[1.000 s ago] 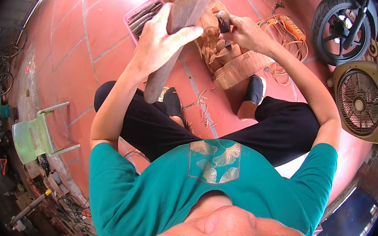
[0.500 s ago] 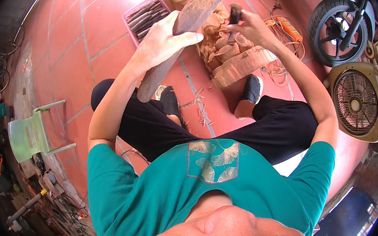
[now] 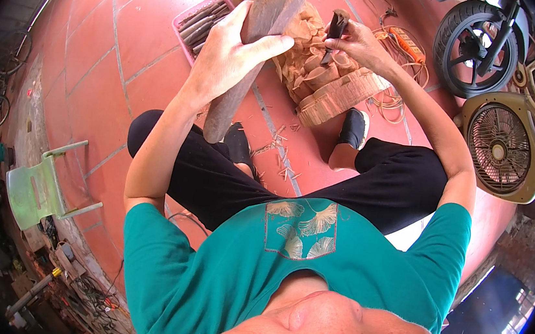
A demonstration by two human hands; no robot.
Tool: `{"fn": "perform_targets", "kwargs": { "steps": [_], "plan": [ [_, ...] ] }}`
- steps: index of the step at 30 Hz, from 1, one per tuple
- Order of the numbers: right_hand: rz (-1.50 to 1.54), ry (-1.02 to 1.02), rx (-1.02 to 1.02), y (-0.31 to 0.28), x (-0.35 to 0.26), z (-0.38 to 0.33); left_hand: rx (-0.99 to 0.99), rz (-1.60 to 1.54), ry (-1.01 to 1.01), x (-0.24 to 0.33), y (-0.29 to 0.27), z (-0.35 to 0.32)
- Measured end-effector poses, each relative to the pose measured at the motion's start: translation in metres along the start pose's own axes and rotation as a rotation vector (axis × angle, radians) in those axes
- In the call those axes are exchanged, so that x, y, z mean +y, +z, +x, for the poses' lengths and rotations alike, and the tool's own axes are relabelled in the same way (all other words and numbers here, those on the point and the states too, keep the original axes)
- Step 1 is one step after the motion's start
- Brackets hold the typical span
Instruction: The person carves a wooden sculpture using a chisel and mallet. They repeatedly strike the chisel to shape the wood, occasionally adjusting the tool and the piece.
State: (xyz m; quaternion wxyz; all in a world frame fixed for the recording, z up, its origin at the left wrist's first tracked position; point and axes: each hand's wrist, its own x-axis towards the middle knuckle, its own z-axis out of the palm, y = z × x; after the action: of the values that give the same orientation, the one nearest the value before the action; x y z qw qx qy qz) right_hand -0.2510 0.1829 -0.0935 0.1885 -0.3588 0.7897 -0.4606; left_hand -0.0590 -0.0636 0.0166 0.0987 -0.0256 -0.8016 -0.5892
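My left hand (image 3: pixel 227 58) grips a long, flat, worn wooden club (image 3: pixel 266 23), held slanting above the floor. Its upper end reaches over a pale carved wooden block (image 3: pixel 333 96) that stands on the red tiles. My right hand (image 3: pixel 362 43) holds a dark-handled chisel (image 3: pixel 335 31) upright, with the blade set down into the curled carving on top of the block. My black shoe (image 3: pixel 353 127) rests beside the block's base.
A pink tray of dark tools (image 3: pixel 201 20) lies left of the block. Wood chips (image 3: pixel 276 145) are scattered on the tiles. An orange cable reel (image 3: pixel 404 41), a motorbike wheel (image 3: pixel 476 45) and a floor fan (image 3: pixel 501 149) stand to the right. At the left is a green plastic chair (image 3: pixel 34 188).
Both hands keep their grips. The club has tilted a little more upright over the block, and the chisel hand has shifted slightly to the right on the carving.
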Motion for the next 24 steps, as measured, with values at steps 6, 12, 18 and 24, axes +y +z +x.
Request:
{"fn": "perform_targets", "kwargs": {
  "steps": [6,12,18,24],
  "plan": [
    [-0.183,0.000,-0.052,0.005,-0.026,-0.003,-0.248,0.497,-0.130,-0.021,0.000,0.005],
    [-0.172,-0.007,-0.063,0.003,-0.039,-0.007,-0.169,0.345,0.019,-0.013,0.004,0.003],
    [-0.175,0.035,-0.078,0.005,-0.042,-0.006,-0.032,0.236,0.110,-0.010,0.016,-0.001],
    [-0.113,0.021,0.036,-0.001,0.003,-0.004,-0.230,0.543,-0.110,-0.019,0.008,0.001]
  ]
}}
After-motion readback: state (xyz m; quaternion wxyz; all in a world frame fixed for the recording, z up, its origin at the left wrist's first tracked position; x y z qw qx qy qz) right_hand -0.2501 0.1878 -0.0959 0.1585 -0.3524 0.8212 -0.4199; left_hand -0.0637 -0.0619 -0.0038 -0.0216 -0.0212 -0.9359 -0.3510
